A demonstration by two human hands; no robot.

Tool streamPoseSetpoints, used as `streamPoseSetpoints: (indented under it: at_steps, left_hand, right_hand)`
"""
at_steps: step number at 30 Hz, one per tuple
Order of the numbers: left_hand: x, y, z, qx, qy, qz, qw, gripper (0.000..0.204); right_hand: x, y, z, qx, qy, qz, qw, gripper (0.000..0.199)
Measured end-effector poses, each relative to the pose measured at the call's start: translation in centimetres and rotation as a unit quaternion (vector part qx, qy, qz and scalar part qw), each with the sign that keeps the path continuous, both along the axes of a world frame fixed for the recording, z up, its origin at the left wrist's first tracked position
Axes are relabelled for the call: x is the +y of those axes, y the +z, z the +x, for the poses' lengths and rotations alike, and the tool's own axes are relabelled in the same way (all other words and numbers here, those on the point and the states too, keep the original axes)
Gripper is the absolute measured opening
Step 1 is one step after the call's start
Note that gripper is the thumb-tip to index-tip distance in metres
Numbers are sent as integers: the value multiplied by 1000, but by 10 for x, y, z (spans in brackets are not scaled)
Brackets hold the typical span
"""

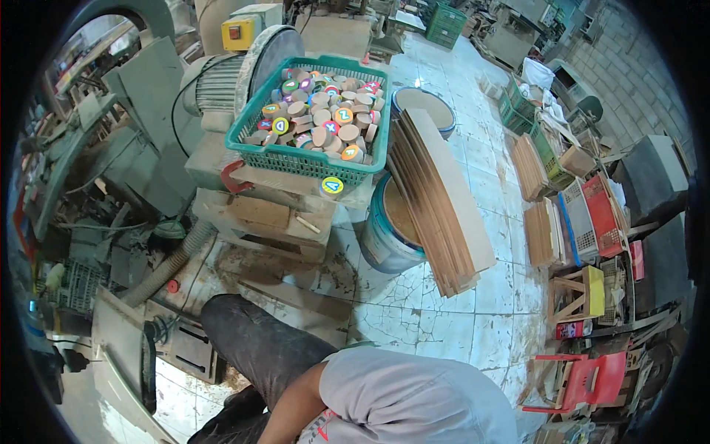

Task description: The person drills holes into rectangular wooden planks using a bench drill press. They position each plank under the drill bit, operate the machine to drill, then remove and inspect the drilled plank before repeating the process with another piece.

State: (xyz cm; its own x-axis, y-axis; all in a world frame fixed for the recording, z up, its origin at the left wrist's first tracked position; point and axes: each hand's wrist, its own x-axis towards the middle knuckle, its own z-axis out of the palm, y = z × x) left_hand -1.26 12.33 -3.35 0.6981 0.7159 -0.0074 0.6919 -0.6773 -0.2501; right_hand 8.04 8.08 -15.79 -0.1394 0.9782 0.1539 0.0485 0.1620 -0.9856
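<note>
Neither of my hands is in view. One bare forearm (298, 408) of mine comes out of a light grey sleeve (414, 388) and runs down past the lower edge, so its hand is hidden. My bent leg in dark trousers (259, 333) is beside it. Ahead, a green plastic basket (310, 159) is heaped with round wooden discs (322, 117), several with coloured letter faces. It rests by a disc sander (270, 63) with a grey motor. One yellow and blue letter disc (332, 186) lies just outside the basket's near side.
Long thin boards (444, 207) lie stacked across a paint bucket (384, 237), with another round drum (424, 103) behind. A wooden block (255, 211) sits on the low stand in front. A ribbed hose (177, 255) runs at left. Crates and a red plastic chair (584, 381) line the right.
</note>
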Motion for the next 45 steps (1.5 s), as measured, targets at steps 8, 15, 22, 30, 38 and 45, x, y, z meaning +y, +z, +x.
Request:
streamPoseSetpoints:
  at_steps: [8, 15, 22, 30, 38, 45]
  left_hand:
    - [30, -40, -12, -7, -3, -31, 999, 85]
    - [-6, -17, 13, -76, -44, -34, 996, 70]
    - [-14, 20, 31, -169, 127, -264, 941, 78]
    - [-12, -13, 30, -405, 11, -364, 838, 70]
    - [-2, -28, 63, -483, -18, -453, 749, 79]
    - [29, -38, 59, -504, -30, -358, 786, 60]
  right_hand:
    - [-19, 0, -22, 13, 29, -11, 999, 35]
    - [-70, 1, -87, 455, 79, -47, 886, 14]
    - [-114, 48, -7, 367, 38, -295, 882, 38]
    - [-161, 50, 51, 294, -97, -292, 905, 31]
    - [-149, 54, 103, 300, -362, -168, 867, 31]
    - [-119, 66, 165, 277, -490, -122, 818, 44]
